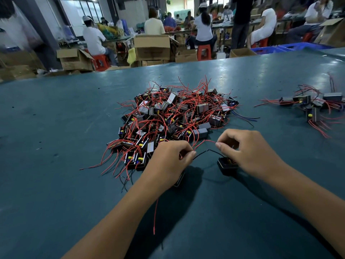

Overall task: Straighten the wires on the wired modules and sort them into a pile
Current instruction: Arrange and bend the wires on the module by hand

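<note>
So on my feed the module (227,164) I'm working is a small black boxy thing with an open top, some coppery bits showing inside, sitting on the green table (56,128) right under my right hand (248,154). A black wire (207,152) comes up off it and peaks in a little tent shape between my two hands, and a red wire (204,142) arcs across the same gap just above it.

Right hand has its fingers curled, thumb and forefinger pinched together on the end of the red wire, with the module just below and slightly to the left of the palm. I can't tell if the hand is touching the module body. Left hand (171,161) is curled too, fingertips pinching the other ends of the red and black wires. There's a second dark module (179,181) poking out below the left hand, mostly hidden, so I can't tell whether it's gripped or just lying there. One long red wire (155,217) trails down from under that wrist toward me.

Just beyond both hands is the big heap (173,116) of modules, black and grey blocks with yellow dots, red wires sticking out every which way plus a few black and blue ones. Well off to the right there's a smaller pile (309,106) with its wires fanned out flatter on the table.
</note>
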A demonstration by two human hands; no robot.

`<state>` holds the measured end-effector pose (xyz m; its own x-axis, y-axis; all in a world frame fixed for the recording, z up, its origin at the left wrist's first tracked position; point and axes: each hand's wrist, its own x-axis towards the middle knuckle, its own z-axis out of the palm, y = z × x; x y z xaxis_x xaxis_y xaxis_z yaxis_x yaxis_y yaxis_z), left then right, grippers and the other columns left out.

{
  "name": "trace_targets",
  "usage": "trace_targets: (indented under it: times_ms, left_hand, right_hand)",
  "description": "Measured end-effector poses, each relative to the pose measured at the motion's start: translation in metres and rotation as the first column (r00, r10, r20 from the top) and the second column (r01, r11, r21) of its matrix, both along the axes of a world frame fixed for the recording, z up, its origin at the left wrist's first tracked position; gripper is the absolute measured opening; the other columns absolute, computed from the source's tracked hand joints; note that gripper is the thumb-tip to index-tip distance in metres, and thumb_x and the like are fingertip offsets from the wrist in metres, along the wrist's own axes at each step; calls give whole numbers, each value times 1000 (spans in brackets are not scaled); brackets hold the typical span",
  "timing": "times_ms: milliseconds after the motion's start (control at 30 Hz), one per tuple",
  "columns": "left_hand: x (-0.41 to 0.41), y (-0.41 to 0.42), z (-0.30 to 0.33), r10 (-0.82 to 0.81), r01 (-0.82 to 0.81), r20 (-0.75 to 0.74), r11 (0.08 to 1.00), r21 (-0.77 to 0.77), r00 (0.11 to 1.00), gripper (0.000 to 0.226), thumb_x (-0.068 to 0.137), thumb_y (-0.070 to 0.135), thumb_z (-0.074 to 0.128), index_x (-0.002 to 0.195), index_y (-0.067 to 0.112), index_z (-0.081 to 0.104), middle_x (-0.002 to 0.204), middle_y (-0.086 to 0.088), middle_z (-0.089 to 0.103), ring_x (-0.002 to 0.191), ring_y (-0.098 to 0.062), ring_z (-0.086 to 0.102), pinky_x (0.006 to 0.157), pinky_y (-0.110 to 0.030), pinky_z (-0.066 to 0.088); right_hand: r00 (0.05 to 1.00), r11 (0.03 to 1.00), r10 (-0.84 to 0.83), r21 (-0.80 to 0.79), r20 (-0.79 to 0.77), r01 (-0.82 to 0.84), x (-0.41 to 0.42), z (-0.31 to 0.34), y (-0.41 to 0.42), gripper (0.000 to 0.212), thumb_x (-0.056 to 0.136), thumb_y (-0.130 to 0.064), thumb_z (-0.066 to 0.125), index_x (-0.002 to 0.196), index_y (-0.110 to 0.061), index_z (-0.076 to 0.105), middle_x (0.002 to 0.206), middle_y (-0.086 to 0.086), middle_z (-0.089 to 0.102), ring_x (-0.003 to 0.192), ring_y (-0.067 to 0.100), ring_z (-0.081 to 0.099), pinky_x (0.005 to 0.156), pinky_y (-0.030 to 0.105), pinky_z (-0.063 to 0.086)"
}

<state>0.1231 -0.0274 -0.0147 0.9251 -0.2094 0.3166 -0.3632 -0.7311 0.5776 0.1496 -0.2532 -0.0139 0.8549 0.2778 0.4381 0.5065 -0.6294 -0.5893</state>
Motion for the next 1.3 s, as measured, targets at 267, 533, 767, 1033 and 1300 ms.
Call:
trace_targets:
  times_ms: [267, 533, 767, 1033, 1300]
  left_hand:
    - [-1, 12, 11, -8, 7, -49, 1000, -10, 999, 16, 98, 31, 62, 82, 27, 64, 69, 14, 61, 64, 1, 53, 57, -11, 37]
    - [-11, 30, 19, -16, 132, -239, 869, 477, 971, 49, 83, 65, 63, 118, 34, 52, 83, 14, 53, 76, -5, 51, 68, -31, 43]
    - [-9, 21, 16, 1, 74, -268, 960, 270, 963, 34, 88, 40, 66, 116, 23, 58, 77, 8, 60, 68, -5, 57, 62, -29, 45]
    - [-10, -4, 6, -115, -56, -359, 900, -432, 926, 18, 91, 32, 73, 94, 15, 68, 71, -1, 68, 56, -14, 61, 56, -27, 53]
    - [-13, -23, -4, -262, -41, -316, 708, -705, 912, 9, 96, 15, 65, 99, 9, 71, 75, 0, 69, 67, -10, 64, 65, -24, 57]
  right_hand:
    - [996, 998, 13, -64, -93, -19, 4, 9, -13, 13, 93, -20, 65, 85, -31, 63, 78, -17, 69, 74, 2, 63, 67, 16, 47]
    - [933, 923, 37, -345, -358, -168, 3, 19, -33, 34, 81, -42, 77, 106, -38, 54, 102, -25, 60, 98, -7, 56, 76, 8, 41]
    - [960, 957, -65, -290, -271, -18, -6, 12, -10, 22, 81, -46, 74, 85, -28, 63, 75, -10, 68, 72, 4, 61, 69, 25, 50]
    - [824, 948, 164, 319, -542, 21, -22, 5, 18, 27, 86, -38, 71, 91, -13, 63, 64, 1, 67, 56, 14, 58, 52, 23, 50]
    - [671, 737, 418, 660, -613, 144, -28, 10, 25, 19, 92, -20, 65, 103, -5, 63, 89, 15, 73, 75, 21, 71, 62, 29, 58]
